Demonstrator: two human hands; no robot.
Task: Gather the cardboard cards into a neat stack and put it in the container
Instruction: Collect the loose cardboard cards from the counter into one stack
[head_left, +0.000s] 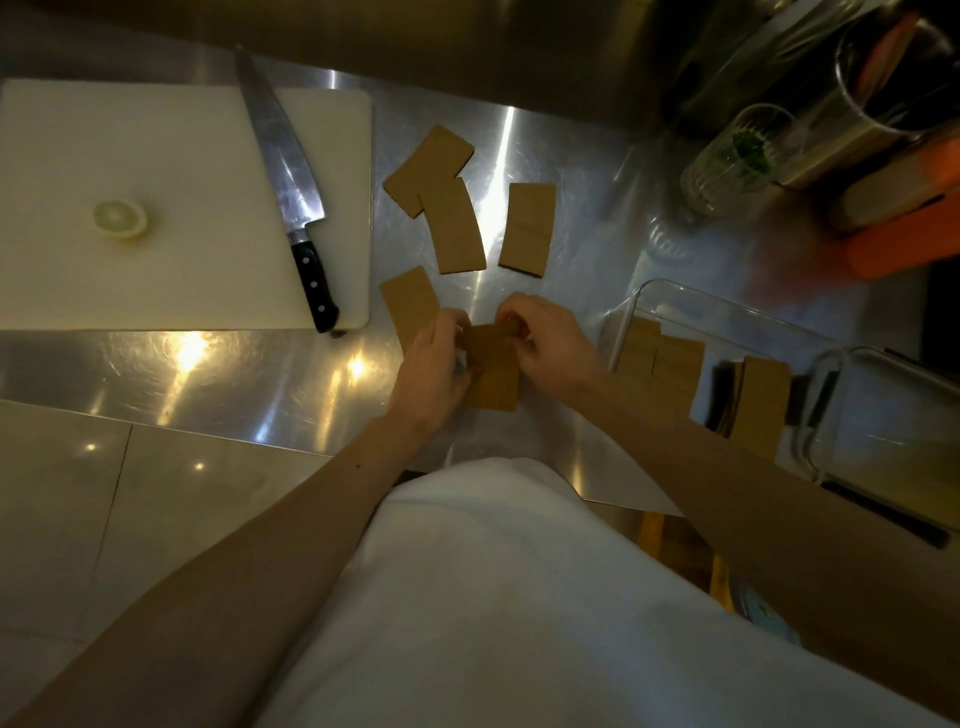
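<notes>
Cardboard cards (492, 369) pinched between both hands (483, 353), glass container (727, 332) beside

A kitchen: steel counter (597, 218), cutting board (156, 218), chef's knife (291, 192).

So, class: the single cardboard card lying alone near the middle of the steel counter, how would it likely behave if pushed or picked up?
The card lies flat and thin, so it probably feels light and fairly stiff. On the shiny steel counter it would likely slide rather than roll. With its edges flush to the surface, lifting may need a fingernail or a slide to the counter's edge.
</notes>
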